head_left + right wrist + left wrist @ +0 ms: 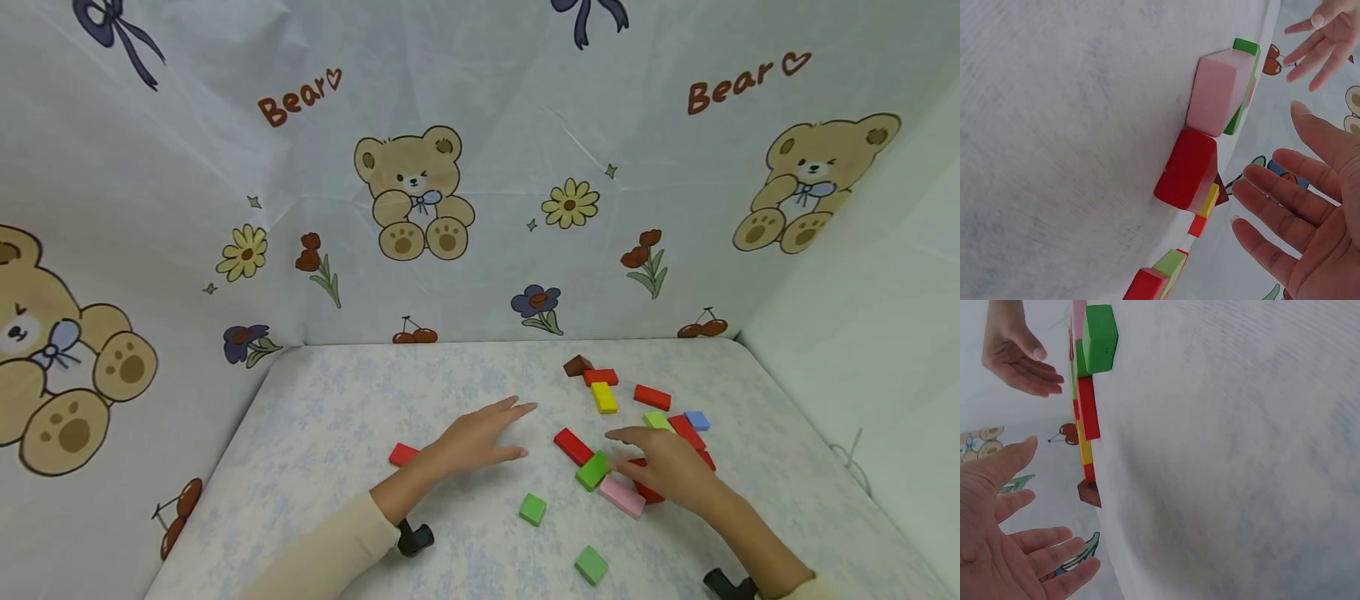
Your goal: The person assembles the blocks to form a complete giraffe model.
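My left hand [476, 437] hovers over the table, fingers spread and relaxed, with nothing in it; a red block [403, 454] lies by its wrist. My right hand [666, 465], also empty with fingers extended, is above the scattered blocks on the right. Near its fingertips are a green block [593, 471], a pink block [622, 497] and a red block [573, 447]. Another red block [1188, 169] is partly hidden beneath that hand in the head view. In the left wrist view, the left palm [991, 550] faces the right hand across a gap.
Two small green blocks [532, 509] [592, 566] lie toward the front. Farther back are a brown block [577, 366], a yellow block [603, 397] and a blue block [697, 421], with more red ones around. A bear-printed cloth [495, 100] hangs behind the table [337, 408].
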{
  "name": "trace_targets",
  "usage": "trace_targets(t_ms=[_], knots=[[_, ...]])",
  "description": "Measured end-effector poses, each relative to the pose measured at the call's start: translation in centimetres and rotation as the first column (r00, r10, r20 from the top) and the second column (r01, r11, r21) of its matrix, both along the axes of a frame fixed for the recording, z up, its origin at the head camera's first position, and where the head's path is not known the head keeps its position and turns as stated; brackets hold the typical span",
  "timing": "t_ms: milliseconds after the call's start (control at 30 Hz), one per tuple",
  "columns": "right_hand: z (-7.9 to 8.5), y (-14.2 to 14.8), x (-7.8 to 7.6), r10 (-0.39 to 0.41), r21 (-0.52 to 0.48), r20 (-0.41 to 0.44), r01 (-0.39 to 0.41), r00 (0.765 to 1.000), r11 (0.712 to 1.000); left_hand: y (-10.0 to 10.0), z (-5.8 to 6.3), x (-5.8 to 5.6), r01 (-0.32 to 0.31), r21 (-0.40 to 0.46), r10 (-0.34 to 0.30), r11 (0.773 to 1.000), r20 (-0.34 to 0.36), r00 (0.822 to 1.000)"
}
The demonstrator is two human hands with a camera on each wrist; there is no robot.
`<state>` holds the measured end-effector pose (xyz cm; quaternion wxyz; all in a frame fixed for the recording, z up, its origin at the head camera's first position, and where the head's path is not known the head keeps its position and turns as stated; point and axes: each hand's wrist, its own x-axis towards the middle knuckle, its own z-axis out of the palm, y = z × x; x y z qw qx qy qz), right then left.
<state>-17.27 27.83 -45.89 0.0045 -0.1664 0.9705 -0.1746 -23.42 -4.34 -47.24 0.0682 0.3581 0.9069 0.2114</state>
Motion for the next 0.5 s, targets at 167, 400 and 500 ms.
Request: trace_targets(t_ms=[167, 400, 500], knots=[[-0.3, -0.4, 0.0, -0.006, -0.015, 0.073, 0.007, 0.997, 1.000, 2.0, -0.8, -0.6, 0.055, 0.046, -0.057, 0.997, 0.045, 0.997], [-0.7, -0.8, -0.2, 0.001, -0.006, 0.089, 0.000, 0.996, 1.000, 4.4, -2.0, -1.6, 0.123, 0.052, -0.127, 0.991, 0.068, 0.990], [-0.8, -0.9, -0.3, 0.008, -0.009, 0.083, -0.008, 0.997, 1.000, 5.2, -2.3, -1.9, 0.149, 0.021, -0.150, 0.989, 0.049, 0.987]])
